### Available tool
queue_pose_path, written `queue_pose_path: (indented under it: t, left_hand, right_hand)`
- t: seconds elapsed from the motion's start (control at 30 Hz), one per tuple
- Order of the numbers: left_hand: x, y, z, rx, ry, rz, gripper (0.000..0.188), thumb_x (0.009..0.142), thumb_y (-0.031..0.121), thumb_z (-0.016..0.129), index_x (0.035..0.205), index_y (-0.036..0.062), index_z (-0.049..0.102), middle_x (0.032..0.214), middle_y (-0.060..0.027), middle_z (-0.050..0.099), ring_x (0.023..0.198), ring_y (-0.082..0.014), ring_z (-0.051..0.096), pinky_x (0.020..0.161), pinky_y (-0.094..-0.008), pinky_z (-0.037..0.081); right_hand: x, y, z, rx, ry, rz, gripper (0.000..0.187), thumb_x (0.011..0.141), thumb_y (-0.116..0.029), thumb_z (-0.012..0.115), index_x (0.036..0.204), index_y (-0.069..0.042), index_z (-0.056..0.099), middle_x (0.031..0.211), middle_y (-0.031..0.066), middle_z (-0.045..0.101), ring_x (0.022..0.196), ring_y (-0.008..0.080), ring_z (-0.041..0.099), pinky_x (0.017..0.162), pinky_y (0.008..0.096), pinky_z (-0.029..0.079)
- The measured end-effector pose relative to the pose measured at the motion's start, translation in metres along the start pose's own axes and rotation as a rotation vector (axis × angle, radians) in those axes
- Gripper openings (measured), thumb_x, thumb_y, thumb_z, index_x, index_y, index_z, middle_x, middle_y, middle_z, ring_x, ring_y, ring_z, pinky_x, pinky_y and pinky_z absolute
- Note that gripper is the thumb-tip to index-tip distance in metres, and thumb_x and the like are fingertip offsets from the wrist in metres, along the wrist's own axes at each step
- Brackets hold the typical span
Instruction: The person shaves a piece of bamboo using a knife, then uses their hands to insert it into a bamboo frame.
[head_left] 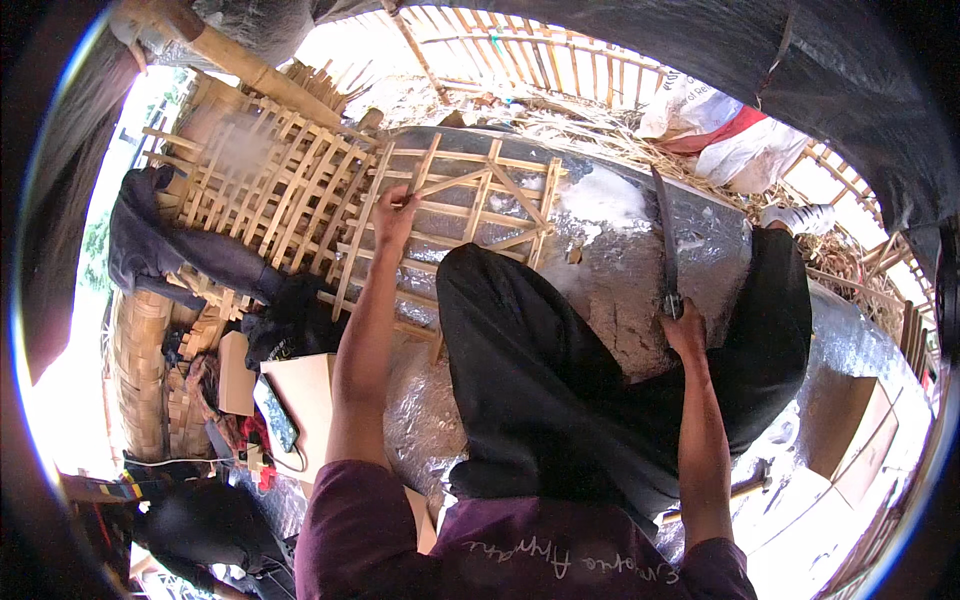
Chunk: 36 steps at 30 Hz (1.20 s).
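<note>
My right hand is wrapped round the handle of a machete, its long dark blade pointing up and away from me. Ahead of my left knee lies an open bamboo lattice of pale crossed strips, with some set slantwise at its right part. My left hand is over the lattice's left part, fingers pinched together by the end of a slanting strip. Whether that strip or something smaller is between the fingers is too small to tell. Under the lattice spreads a shiny silver sheet.
A denser bamboo panel and dark clothing lie to the left. Nearer are a cardboard box and a phone. At right are a hammer, another carton and a white sack. Bamboo railings border the far side.
</note>
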<state>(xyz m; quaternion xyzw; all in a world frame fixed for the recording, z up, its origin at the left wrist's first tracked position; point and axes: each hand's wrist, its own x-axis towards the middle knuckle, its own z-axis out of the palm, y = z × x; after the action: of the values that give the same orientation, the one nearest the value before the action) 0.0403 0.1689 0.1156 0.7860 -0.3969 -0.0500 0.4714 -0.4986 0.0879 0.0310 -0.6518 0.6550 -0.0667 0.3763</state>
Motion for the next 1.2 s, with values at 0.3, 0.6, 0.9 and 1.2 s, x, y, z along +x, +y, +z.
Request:
queue_pose_path:
  t: [0.3, 0.6, 0.9, 1.2]
  left_hand:
    - [-0.015, -0.079, 0.046, -0.814, 0.133, -0.662, 0.033, 0.084, 0.034, 0.073, 0.096, 0.0043, 0.066, 0.086, -0.0023, 0.061, 0.075, -0.0163, 0.054, 0.065, -0.031, 0.044]
    - [-0.021, -0.159, 0.018, -0.111, -0.037, -0.322, 0.02, 0.08, 0.016, 0.073, 0.097, 0.0051, 0.069, 0.083, -0.005, 0.069, 0.077, -0.0218, 0.065, 0.067, -0.0353, 0.051]
    - [-0.038, -0.081, 0.048, -0.415, -0.096, -0.458, 0.022, 0.075, -0.002, 0.07, 0.097, 0.0015, 0.068, 0.08, -0.01, 0.069, 0.071, -0.0156, 0.065, 0.058, -0.0294, 0.055]
    - [-0.039, -0.09, 0.065, -0.162, -0.042, -0.445, 0.041, 0.074, 0.007, 0.077, 0.113, 0.0047, 0.065, 0.083, -0.0084, 0.07, 0.07, -0.0162, 0.065, 0.062, -0.0312, 0.054]
  right_hand:
    - [-0.002, 0.004, -0.005, -0.074, -0.008, -0.023, 0.038, 0.079, -0.025, 0.07, 0.107, -0.002, 0.057, 0.095, 0.021, 0.066, 0.089, 0.0394, 0.064, 0.075, 0.0466, 0.049]
    - [-0.009, -0.016, 0.024, -0.036, 0.0, -0.132, 0.027, 0.083, -0.023, 0.066, 0.101, -0.003, 0.061, 0.088, 0.0181, 0.066, 0.084, 0.0369, 0.064, 0.073, 0.0429, 0.048]
    - [0.005, 0.017, 0.011, -0.132, 0.075, -0.058, 0.024, 0.082, -0.018, 0.064, 0.101, -0.003, 0.061, 0.084, 0.0183, 0.065, 0.079, 0.0357, 0.064, 0.072, 0.0427, 0.049]
    - [0.002, 0.021, 0.007, -0.132, 0.102, -0.079, 0.026, 0.081, -0.022, 0.067, 0.098, -0.003, 0.061, 0.085, 0.0181, 0.066, 0.081, 0.0353, 0.064, 0.073, 0.043, 0.049]
